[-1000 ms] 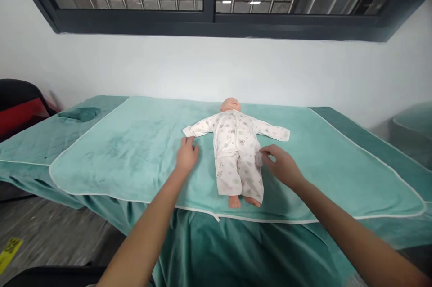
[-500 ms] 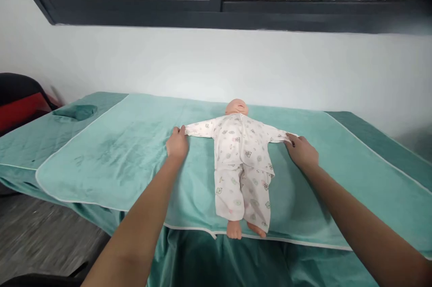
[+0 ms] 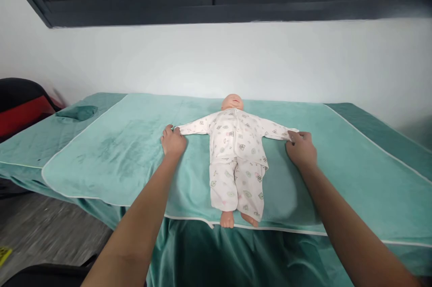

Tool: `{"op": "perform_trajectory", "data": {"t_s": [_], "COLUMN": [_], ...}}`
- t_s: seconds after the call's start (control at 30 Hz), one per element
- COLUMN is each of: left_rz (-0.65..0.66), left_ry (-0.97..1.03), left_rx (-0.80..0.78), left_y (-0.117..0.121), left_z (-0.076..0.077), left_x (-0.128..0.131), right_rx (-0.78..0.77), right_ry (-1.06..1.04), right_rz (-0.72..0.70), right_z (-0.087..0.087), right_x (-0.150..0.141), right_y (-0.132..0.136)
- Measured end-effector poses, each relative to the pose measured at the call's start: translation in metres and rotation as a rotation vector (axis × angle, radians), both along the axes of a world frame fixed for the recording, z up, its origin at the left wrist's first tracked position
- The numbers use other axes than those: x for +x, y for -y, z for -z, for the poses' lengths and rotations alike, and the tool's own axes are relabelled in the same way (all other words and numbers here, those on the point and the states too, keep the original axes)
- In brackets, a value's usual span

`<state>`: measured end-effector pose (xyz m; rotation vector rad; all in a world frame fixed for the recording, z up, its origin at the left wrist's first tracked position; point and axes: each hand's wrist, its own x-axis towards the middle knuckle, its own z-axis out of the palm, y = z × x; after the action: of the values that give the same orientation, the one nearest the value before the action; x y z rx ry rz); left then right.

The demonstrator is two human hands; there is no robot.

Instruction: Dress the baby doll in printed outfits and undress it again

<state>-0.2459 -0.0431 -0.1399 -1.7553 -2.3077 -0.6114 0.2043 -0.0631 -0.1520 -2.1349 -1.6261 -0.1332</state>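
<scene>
A baby doll (image 3: 232, 101) lies on its back, its head toward the wall and its bare feet at the near edge of the mat. It wears a white printed shirt (image 3: 236, 136) and matching trousers (image 3: 236, 186). Both sleeves stretch out sideways. My left hand (image 3: 173, 142) has its thumb and forefinger closed at the cuff of the left-side sleeve (image 3: 194, 126), its other fingers loosely bent. On the other side, my right hand (image 3: 302, 148) pinches the end of the right-side sleeve (image 3: 276, 130). The doll's hands are hidden.
A light green plush mat (image 3: 101, 156) lies over a darker green covered bed (image 3: 27, 147) with a face hole (image 3: 78, 112) at left. Behind stand a white wall (image 3: 202, 60) and a dark window frame (image 3: 135, 10). A black and red object (image 3: 27, 109) sits at far left.
The doll appears slightly higher and further left in the view, which has itself shifted. My left hand's fingers have spread a little; the right keeps its pinch.
</scene>
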Motion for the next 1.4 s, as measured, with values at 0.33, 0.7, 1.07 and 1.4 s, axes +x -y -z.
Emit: {"op": "perform_trajectory", "data": {"t_s": [0.33,0.7,1.07,1.4], "left_rz": [0.178,0.246,0.261,0.266], "left_ry": [0.264,0.107,0.13,0.128], "left_rx": [0.203,0.053,0.107,0.14], "left_y": [0.061,0.09,0.089,0.085], "left_z": [0.004,0.006,0.013,0.015], "left_x": [0.011,0.031,0.026,0.026], "right_rx": [0.196,0.18,-0.097,0.131], "right_ry": [-0.33,-0.576,-0.165,-0.11], "right_rz": [-0.446,-0.435,-0.272,-0.311], "right_z": [0.021,-0.077,-0.099,-0.079], "right_x": [-0.047,-0.132,-0.178,-0.182], "right_y": [0.114,0.037,-0.015,-0.004]}}
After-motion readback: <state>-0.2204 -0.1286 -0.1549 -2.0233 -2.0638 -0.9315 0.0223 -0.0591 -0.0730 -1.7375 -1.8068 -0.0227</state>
